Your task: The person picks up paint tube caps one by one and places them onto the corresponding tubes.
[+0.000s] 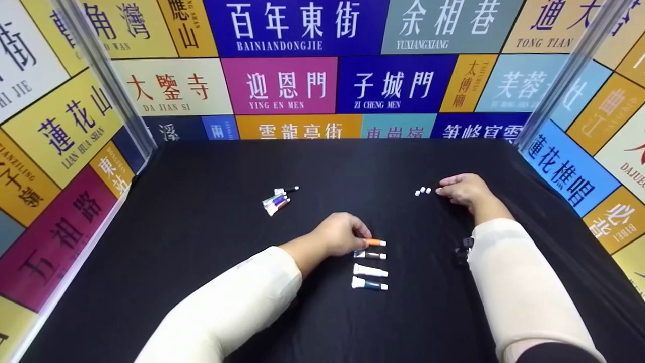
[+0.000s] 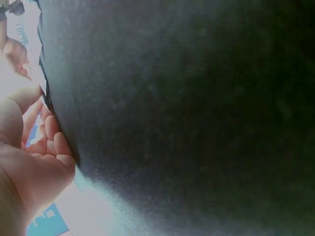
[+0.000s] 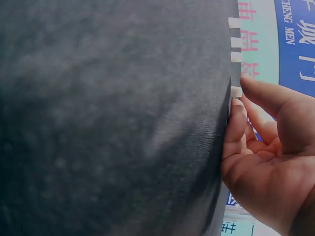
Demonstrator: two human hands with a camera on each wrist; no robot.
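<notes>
In the head view my left hand holds the rear end of an orange paint tube between thumb and fingers. Below it a brown paint tube, a white one and a dark teal one lie in a column, capped ends to the right. My right hand is at the far right of the cloth. In the right wrist view its thumb and fingers pinch a small white cap. Three more white caps sit just left of that hand. The left wrist view shows my left hand, its tube mostly hidden.
A loose cluster of several paint tubes lies at the back left on the black cloth. Sign-covered walls stand behind and on both sides, with clear corner posts. A small black device is beside my right sleeve.
</notes>
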